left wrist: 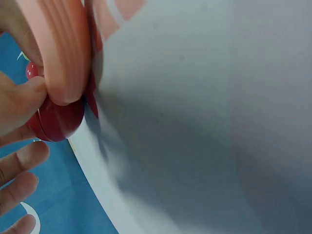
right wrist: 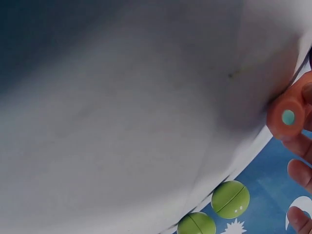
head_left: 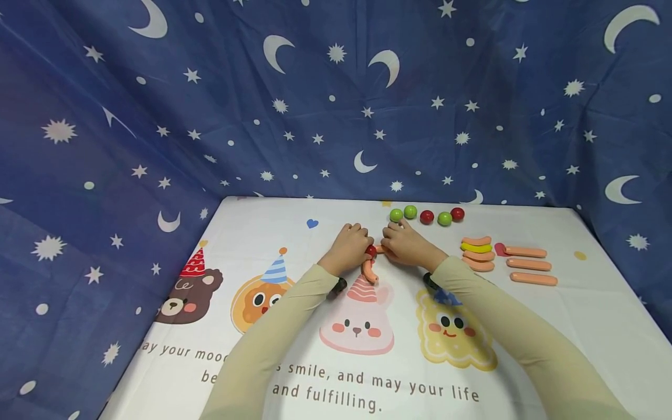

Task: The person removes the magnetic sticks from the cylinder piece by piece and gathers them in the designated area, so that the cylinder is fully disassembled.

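Note:
My left hand (head_left: 348,248) pinches a glossy red ball (head_left: 371,251) near the middle of the table. Against that ball sits a curved orange piece (head_left: 370,272), its far end pointing toward me; the left wrist view shows it large beside the thumb, over the red ball (left wrist: 61,119). My right hand (head_left: 408,244) grips an orange stick-like piece (head_left: 380,249) that reaches toward the red ball. In the right wrist view this orange piece (right wrist: 286,117) has a hole in its end, with teal showing in it. Whether stick and ball are joined is hidden.
Behind my right hand stand green balls (head_left: 444,219) and red balls (head_left: 427,217) in a loose row. To the right lie stacked curved pieces, several orange and one yellow (head_left: 476,247), next to straight orange sticks (head_left: 529,265). A starry blue cloth (head_left: 325,157) hangs behind the table.

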A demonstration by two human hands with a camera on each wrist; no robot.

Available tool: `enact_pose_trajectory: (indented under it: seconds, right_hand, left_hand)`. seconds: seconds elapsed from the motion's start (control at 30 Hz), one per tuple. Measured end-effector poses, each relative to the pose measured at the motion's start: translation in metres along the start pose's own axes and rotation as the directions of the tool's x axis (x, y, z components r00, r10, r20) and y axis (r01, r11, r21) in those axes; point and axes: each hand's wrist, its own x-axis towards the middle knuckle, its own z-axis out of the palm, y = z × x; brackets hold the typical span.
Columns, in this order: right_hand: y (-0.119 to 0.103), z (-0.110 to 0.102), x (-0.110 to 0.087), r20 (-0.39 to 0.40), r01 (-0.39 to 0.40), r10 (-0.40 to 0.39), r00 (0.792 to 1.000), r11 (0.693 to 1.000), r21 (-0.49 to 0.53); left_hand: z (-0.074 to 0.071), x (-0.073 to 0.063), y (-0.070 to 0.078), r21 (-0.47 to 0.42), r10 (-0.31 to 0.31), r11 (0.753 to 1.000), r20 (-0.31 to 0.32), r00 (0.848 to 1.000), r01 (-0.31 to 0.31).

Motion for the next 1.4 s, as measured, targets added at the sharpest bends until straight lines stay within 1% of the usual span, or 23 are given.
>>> enact_pose_trajectory:
  seconds: [0.17, 0.33, 0.57, 0.7, 0.9, 1.07, 1.17, 1.23, 1.33, 1.4]
  right_hand:
    - [0.001, 0.001, 0.0, -0.018, -0.003, 0.003, 1.0, 1.0, -0.001]
    - [0.001, 0.001, -0.001, -0.009, -0.019, 0.019, 1.0, 1.0, -0.005]
    - [0.001, 0.001, -0.002, 0.071, -0.076, 0.073, 0.995, 0.997, 0.031]
    - [0.0, 0.001, -0.004, 0.104, -0.082, 0.076, 0.992, 0.995, 0.054]
    - [0.005, -0.002, -0.013, 0.152, -0.091, 0.084, 0.985, 0.995, 0.038]
    - [0.01, -0.009, -0.022, 0.187, -0.097, 0.08, 0.979, 0.992, 0.082]
    - [0.012, -0.013, -0.028, 0.179, -0.089, 0.066, 0.982, 0.989, 0.121]
    - [0.014, -0.015, -0.032, 0.149, -0.072, 0.051, 0.987, 0.987, 0.14]
    - [0.016, -0.019, -0.037, 0.116, -0.035, 0.016, 0.993, 0.986, 0.166]
    - [0.017, -0.022, -0.039, 0.11, -0.007, -0.013, 0.994, 0.984, 0.18]
  left_hand:
    - [-0.002, 0.0, 0.003, 0.01, 0.005, 1.0, 0.009, 1.0, -0.005]
    - [-0.002, -0.001, 0.003, 0.011, 0.005, 1.0, 0.007, 1.0, -0.005]
    - [0.0, -0.002, 0.001, -0.016, -0.011, 1.0, -0.004, 1.0, 0.011]
    - [0.001, -0.002, 0.0, -0.023, -0.011, 1.0, -0.001, 1.0, 0.011]
    - [0.002, -0.003, -0.002, 0.002, -0.017, 1.0, -0.019, 1.0, 0.017]
    - [0.002, -0.002, -0.003, 0.001, -0.009, 1.0, -0.021, 1.0, 0.009]
    - [0.002, -0.002, -0.003, -0.004, -0.007, 1.0, -0.021, 1.0, 0.007]
    - [0.003, -0.002, -0.002, -0.012, -0.012, 1.0, -0.021, 1.0, 0.011]
    - [0.003, -0.002, -0.002, -0.02, -0.017, 1.0, -0.017, 1.0, 0.017]
    - [0.003, -0.003, -0.002, -0.025, -0.018, 1.0, -0.017, 1.0, 0.017]
